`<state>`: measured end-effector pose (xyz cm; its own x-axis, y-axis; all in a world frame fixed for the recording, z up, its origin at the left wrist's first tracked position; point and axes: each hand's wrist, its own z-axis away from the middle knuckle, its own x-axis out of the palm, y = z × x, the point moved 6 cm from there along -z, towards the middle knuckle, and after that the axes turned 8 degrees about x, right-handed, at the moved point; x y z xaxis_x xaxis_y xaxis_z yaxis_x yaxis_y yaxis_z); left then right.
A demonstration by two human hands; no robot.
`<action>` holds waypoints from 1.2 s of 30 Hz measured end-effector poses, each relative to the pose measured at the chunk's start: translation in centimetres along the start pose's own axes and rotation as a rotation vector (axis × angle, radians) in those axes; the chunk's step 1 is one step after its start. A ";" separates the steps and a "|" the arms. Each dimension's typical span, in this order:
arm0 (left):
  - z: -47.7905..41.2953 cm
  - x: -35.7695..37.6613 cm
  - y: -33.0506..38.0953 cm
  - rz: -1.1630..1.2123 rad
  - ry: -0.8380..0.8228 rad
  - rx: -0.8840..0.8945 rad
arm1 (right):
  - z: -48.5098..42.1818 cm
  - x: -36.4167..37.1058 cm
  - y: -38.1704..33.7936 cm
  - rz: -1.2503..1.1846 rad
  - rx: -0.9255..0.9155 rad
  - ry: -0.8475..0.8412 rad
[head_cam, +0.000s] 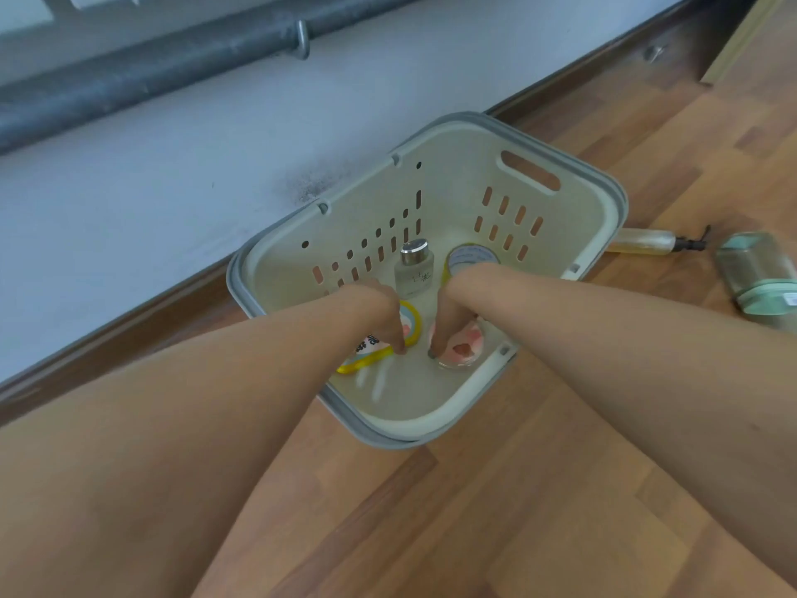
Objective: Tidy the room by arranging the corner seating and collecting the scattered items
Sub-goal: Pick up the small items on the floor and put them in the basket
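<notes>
With the left hand (379, 310) gripping a yellow tub (364, 348) and the right hand (448, 312) pinching a pink jar (463, 351) inside the basket (573, 226), the pump bottle (642, 241) and green jar (759, 274) lie on the floor (517, 489) beyond the right fingers (433, 345), the bottle pointing away.

The basket (431, 430) sits on the floor (517, 520), the wall (172, 187) just beside it at 10 o'clock; inside, a small bottle (414, 271) stands at 12 o'clock with a round tin (470, 257) at its 3 o'clock. The left hand (379, 312) lies over a flat container (366, 358) at 7 o'clock, the right hand (448, 315) over a round jar (465, 350) at 5 o'clock. At the basket's 3 o'clock a pump bottle (642, 241) lies on the floor, a lidded jar (759, 274) beyond it.
</notes>
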<state>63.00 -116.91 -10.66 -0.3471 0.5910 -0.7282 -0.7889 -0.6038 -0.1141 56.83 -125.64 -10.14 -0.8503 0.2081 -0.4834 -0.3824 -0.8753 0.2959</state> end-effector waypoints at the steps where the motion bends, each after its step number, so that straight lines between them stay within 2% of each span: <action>1: 0.1 -0.1 0.0 0.018 0.027 0.022 | 0.5 -0.1 0.4 -0.014 -0.013 -0.015; 3: 0.8 -0.8 0.2 0.043 0.025 0.073 | 1.6 -0.2 1.2 -0.075 -0.040 -0.034; 6: 1.7 -2.2 0.3 0.012 0.097 0.125 | 2.8 -1.3 2.3 -0.060 -0.052 0.091; 9: 3.4 -4.4 0.5 -0.023 0.206 0.137 | 4.5 -2.6 3.4 -0.089 -0.102 0.261; 13: 6.8 -7.9 0.8 -0.032 0.429 0.185 | 7.1 -4.2 5.3 -0.206 -0.201 0.601; 19: 11.9 -12.4 3.7 -0.180 0.750 0.308 | 11.8 -4.6 10.1 -0.296 -0.252 0.899; 29: 14.3 -18.1 13.0 -0.143 0.910 0.484 | 16.2 0.1 21.9 -0.387 -0.073 0.980; 36: 12.3 -19.3 21.9 -0.119 0.881 0.635 | 14.7 5.9 31.3 -0.548 0.103 0.937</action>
<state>46.17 -134.98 9.16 0.0340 -0.1162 -0.9926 -0.9990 -0.0324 -0.0305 34.55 -145.37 8.43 0.0411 0.1053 -0.9936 -0.6914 -0.7149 -0.1044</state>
